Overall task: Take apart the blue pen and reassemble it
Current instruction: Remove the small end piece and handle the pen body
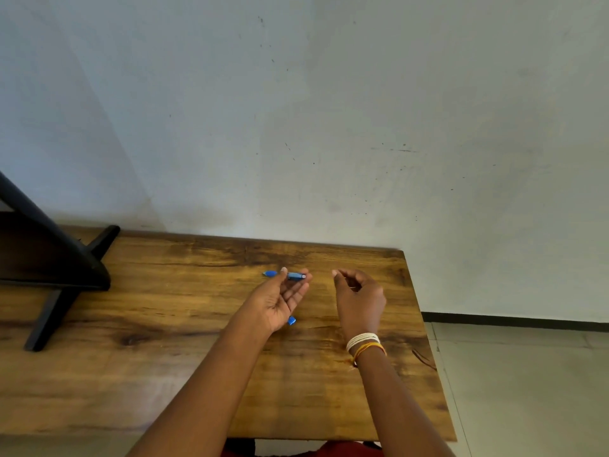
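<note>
1. Grained wood table (164, 374) set against scuffed pale wall (296, 110); tiled floor (527, 374) at rt.
2. Blue pen barrel (290, 275) pinched in left hand (280, 301); small blue piece (291, 320) lies on table beneath.
3. Right hand (359, 298) loosely curled; contents can't be told.

Soft, even daylight fills the scene, brightest on the pale wall (362, 110), which shows a faint diagonal shadow at left. The table (164, 374) carries a mild sheen without harsh glare. Wide-angle bending curves the edges, and detail is slightly soft throughout.
</note>
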